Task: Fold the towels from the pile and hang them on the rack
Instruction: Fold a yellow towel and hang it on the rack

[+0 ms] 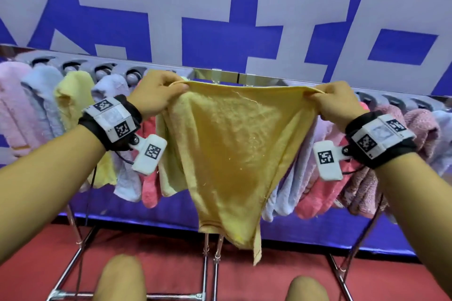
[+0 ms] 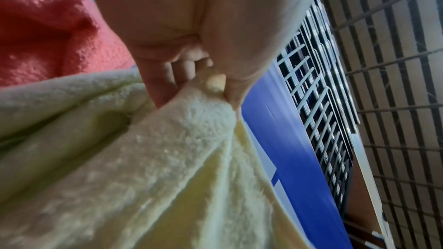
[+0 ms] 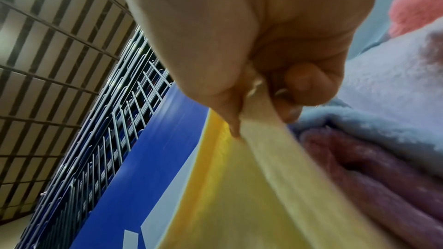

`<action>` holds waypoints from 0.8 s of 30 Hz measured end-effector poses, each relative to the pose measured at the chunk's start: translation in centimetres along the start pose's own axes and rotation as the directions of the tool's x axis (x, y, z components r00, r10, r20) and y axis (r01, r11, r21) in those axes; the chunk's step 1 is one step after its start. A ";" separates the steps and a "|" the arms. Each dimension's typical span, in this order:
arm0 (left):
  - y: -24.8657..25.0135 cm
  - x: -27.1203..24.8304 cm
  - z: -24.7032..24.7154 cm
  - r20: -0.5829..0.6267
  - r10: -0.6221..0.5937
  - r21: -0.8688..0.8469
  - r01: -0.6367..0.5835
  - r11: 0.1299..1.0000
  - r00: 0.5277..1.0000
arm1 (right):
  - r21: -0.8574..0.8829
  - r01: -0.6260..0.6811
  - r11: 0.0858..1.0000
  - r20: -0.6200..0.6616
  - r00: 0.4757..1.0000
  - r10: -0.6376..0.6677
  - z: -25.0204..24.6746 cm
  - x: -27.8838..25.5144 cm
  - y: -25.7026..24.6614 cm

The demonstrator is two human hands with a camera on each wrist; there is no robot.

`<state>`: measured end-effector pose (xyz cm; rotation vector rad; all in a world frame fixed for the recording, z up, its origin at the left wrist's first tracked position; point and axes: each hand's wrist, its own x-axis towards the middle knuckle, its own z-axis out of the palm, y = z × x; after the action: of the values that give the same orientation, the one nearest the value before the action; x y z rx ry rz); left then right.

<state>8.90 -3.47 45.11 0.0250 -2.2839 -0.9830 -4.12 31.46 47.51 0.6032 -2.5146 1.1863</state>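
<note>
A yellow towel hangs spread between my two hands in front of the rack's top rail. My left hand pinches its upper left corner; the left wrist view shows the thumb and fingers closed on the yellow towel. My right hand pinches the upper right corner, and in the right wrist view the yellow towel's hem runs out from between thumb and fingers. The towel's lower end hangs in a point near the rack's legs.
Hung towels fill the rail on both sides: pink, blue, yellow and coral at left, coral, lilac and mauve at right. A blue and white banner stands behind. Chrome legs rise from the red floor; my knees are below.
</note>
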 end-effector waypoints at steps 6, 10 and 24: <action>0.7 -1.3 1.4 0.104 -0.186 -0.235 0.206 0.950 0.977 | 0.013 0.088 0.996 0.195 0.977 -0.088 0.7 -2.1 -0.9; 1.9 -2.1 4.1 0.331 -0.239 -0.363 0.357 0.860 0.913 | 0.219 -0.144 0.965 0.357 0.932 0.058 3.8 -3.5 -1.3; 3.7 -2.3 7.3 0.140 -0.368 -0.640 0.368 0.675 0.919 | 0.670 -0.189 0.718 0.349 0.934 -0.080 7.2 -4.4 -3.7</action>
<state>7.41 4.51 42.52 0.1962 -1.8307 -1.9645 0.93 24.82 43.62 0.9962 -2.2823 2.2692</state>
